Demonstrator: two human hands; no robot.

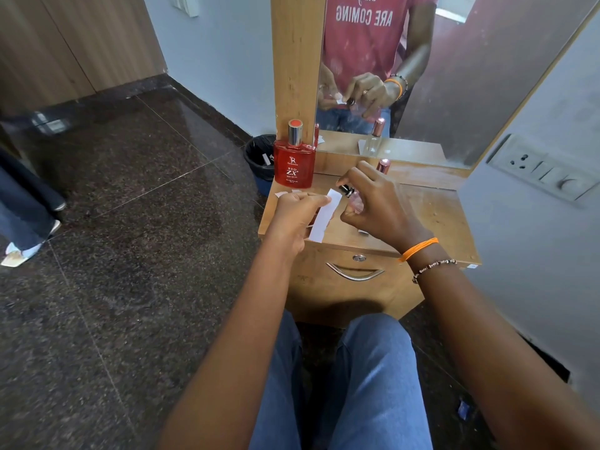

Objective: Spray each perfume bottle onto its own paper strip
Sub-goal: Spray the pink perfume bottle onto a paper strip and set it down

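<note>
Over a wooden table set against a mirror, both hands at work above the front edge. Largest on the surface, at the back left corner: a red perfume bottle, upright, silver-collared, capped in red. Behind the right hand, just the pink metallic cap of another bottle, upright near the mirror. Right hand wrapped around a small pinkish bottle, tilted, its dark nozzle aimed left at the paper; fingers curled over the top, one resting on the sprayer head. Left hand holding a white paper strip aloft, fingers pressed together pinching its upper part, the strip's top just beside the nozzle. Smaller white paper pieces lying flat beside the red bottle's base. Below the tabletop, a drawer with a curved metal handle.
</note>
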